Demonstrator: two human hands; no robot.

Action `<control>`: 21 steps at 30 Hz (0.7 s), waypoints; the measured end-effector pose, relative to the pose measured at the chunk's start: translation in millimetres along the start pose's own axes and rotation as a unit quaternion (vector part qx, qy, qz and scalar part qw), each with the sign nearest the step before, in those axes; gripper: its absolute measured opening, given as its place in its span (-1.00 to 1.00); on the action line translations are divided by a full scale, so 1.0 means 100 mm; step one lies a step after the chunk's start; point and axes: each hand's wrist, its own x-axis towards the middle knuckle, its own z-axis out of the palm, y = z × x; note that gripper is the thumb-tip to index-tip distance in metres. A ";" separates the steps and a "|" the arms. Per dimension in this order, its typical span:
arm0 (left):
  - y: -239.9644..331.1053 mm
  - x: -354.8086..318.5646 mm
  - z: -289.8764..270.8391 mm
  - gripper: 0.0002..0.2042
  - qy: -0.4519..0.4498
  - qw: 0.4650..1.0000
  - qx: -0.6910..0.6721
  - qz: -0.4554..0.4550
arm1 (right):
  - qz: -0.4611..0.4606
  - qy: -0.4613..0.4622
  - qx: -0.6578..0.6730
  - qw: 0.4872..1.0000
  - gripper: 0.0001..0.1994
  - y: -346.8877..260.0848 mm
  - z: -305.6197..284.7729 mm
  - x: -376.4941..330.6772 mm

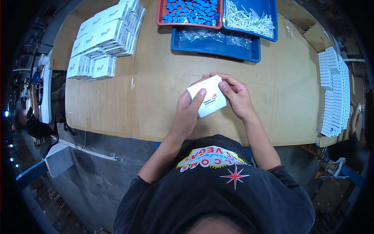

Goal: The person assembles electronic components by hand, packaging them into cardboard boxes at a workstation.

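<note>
Between my two hands, above the front part of the cardboard-covered table [163, 97], is a small flat white box [210, 107] with a printed red and dark mark. My left hand [189, 107] grips its left side, the thumb lying on the top face. At its upper right corner my right hand [238, 95] is closed on the edge, thumb bent over the top. The fingers beneath the box are mostly hidden. The box is tilted, its printed face turned up toward me.
Stacks of similar white boxes [105, 35] stand at the far left. A red tray [191, 26] of blue pieces, a blue tray [249, 34] of white sticks and a lower blue tray [210, 49] with clear plastic bags sit at the back. Rows of white boxes [334, 93] line the right edge.
</note>
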 end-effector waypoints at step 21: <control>-0.07 -0.04 -0.08 -0.56 0.038 0.996 0.026 0.073 | 0.017 -0.066 0.063 0.996 -0.55 0.02 0.02 -0.04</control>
